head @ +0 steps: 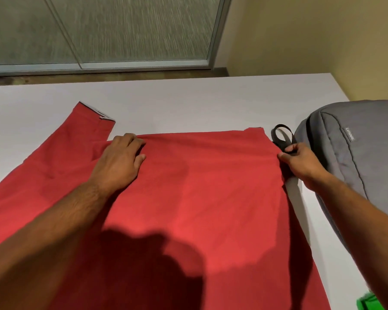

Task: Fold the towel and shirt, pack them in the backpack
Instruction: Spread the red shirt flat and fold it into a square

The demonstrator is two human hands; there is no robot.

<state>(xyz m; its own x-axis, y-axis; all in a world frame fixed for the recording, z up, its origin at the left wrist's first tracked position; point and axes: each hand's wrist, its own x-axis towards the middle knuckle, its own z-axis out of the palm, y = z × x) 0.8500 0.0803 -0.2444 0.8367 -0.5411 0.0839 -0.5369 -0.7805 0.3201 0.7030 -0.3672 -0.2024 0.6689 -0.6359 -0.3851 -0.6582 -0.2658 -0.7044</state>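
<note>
Beside the grey backpack (354,157), right hand (300,162) pinches the red shirt (199,198); left hand (121,162) presses flat.

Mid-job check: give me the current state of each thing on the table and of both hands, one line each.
red shirt: spread flat on the table, one sleeve out to the left, not yet folded.
grey backpack: lying on the table right of the shirt, looks closed.
left hand: palm down, pressing on the shirt.
right hand: pinching the shirt's right edge.
green item: mostly out of view.
white table: carries the shirt and backpack.
</note>
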